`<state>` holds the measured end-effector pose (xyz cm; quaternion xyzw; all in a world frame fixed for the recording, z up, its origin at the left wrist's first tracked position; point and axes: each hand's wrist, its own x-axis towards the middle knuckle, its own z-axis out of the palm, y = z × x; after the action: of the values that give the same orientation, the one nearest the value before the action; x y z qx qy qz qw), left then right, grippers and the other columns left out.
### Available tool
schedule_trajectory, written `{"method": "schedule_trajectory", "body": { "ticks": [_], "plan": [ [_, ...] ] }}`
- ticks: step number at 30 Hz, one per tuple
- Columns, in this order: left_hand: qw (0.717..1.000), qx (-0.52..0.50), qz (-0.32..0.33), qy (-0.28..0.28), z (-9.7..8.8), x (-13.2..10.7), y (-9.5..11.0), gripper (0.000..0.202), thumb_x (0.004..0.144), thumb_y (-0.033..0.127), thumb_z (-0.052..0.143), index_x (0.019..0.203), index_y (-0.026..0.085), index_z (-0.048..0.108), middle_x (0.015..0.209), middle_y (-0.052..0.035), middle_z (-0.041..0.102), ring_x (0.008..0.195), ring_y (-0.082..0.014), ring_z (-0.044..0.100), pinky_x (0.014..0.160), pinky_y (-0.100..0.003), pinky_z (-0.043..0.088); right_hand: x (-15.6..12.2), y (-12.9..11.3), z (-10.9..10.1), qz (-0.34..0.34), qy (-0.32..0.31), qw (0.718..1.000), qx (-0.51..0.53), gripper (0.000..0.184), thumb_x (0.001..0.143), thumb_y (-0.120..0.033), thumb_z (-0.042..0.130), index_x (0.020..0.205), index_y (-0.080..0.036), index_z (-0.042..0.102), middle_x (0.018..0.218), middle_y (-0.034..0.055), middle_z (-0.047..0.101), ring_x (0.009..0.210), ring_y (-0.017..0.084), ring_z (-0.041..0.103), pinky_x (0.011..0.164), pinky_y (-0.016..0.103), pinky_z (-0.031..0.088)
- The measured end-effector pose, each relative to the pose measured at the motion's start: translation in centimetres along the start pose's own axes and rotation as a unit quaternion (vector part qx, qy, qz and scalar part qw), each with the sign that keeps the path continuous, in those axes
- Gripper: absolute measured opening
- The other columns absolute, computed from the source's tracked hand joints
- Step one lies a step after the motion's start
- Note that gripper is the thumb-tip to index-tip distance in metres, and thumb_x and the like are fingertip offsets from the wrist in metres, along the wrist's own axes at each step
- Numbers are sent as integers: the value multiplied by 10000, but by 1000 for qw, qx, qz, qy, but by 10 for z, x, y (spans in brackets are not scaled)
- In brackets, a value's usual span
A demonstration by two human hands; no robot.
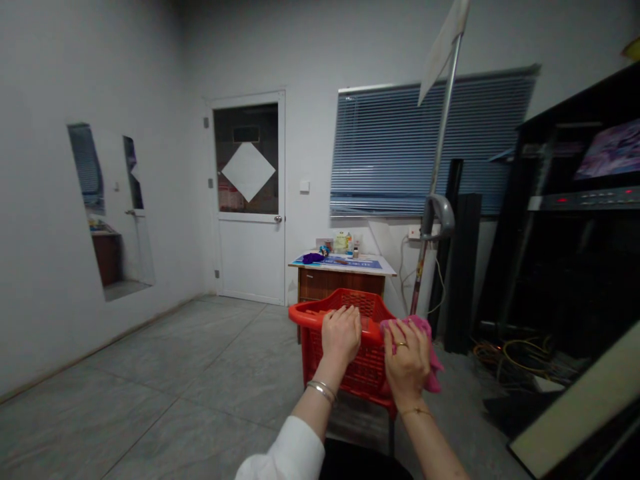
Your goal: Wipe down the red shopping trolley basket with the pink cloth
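A red plastic shopping cart [345, 373] with a lattice basket stands right in front of me. My left hand [341, 337] is closed around the cart's red handle bar [310, 321]. Farther right along the same bar, my right hand [407, 360] presses a pink cloth [433, 373] against the handle, fingers curled over it. Part of the cloth hangs down beyond the hand on its right side. Most of the basket's inside is hidden by the handle and my hands.
Ahead is a small brown desk [345, 273] with bottles and a purple cloth [313, 258]. A metal pole [445, 127] rises beside it. Cables [520, 353] and a pale panel [580, 407] lie at right. A white door [250, 260] is at the back left.
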<state>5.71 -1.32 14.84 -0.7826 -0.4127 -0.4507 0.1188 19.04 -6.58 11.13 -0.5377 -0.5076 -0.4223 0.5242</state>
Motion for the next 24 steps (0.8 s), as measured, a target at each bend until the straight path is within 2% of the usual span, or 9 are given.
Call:
{"method": "schedule_trajectory", "body": {
  "ticks": [4,7,10,13,15,17,20,24],
  "plan": [
    [1000,5,8,-6,-3,0,-1,333,982,213,392,1167,213,669,1205,-60,691,1160,-213,610,973,-426,435,-2,-5,-2,-69,-34,997,27,273,887,-279,576,1142,-242,664,1135,46,681,1160,226,557,1057,452,403],
    [1000,6,17,-9,-2,0,-3,331,983,221,392,1174,227,663,1219,-46,685,1166,-205,607,964,-419,439,3,12,-6,-60,-40,997,34,283,880,-322,593,1139,-243,673,1131,49,681,1125,215,570,1033,414,423],
    [1000,4,17,-12,0,0,-4,328,982,218,394,1172,232,661,1228,-40,679,1165,-205,607,962,-421,436,11,38,-11,-3,-41,998,48,298,885,-396,576,1095,-223,698,1091,64,685,1051,197,587,978,357,449],
    [1000,-1,13,-13,1,0,-1,327,978,210,395,1165,230,663,1226,-37,680,1171,-212,604,962,-426,428,14,61,-13,112,-35,992,54,386,905,-486,507,1055,-196,712,1056,89,680,975,200,603,898,339,462],
    [1000,-3,9,-11,2,1,1,321,973,208,403,1157,228,666,1218,-35,684,1169,-216,604,961,-430,426,12,66,-12,198,-17,979,48,457,913,-526,461,1053,-170,711,1022,108,678,922,209,611,841,340,465],
    [1000,-2,1,-6,3,1,2,312,966,203,417,1148,225,670,1208,-35,690,1160,-219,609,960,-433,425,8,63,-10,225,2,973,45,478,916,-529,450,1068,-155,704,1037,122,670,930,218,608,848,349,459],
    [1000,4,-7,0,5,0,1,307,957,199,433,1149,225,671,1195,-40,696,1150,-224,615,967,-435,421,3,45,-9,146,10,988,40,396,918,-458,495,1084,-161,697,1125,123,655,1052,229,580,956,374,429],
    [1000,10,0,7,6,-1,-1,312,960,198,431,1162,222,667,1194,-46,696,1147,-227,617,972,-432,418,2,16,-9,20,-14,1000,18,281,905,-340,558,1100,-182,684,1148,91,664,1128,221,549,1025,391,417]
  ]
}}
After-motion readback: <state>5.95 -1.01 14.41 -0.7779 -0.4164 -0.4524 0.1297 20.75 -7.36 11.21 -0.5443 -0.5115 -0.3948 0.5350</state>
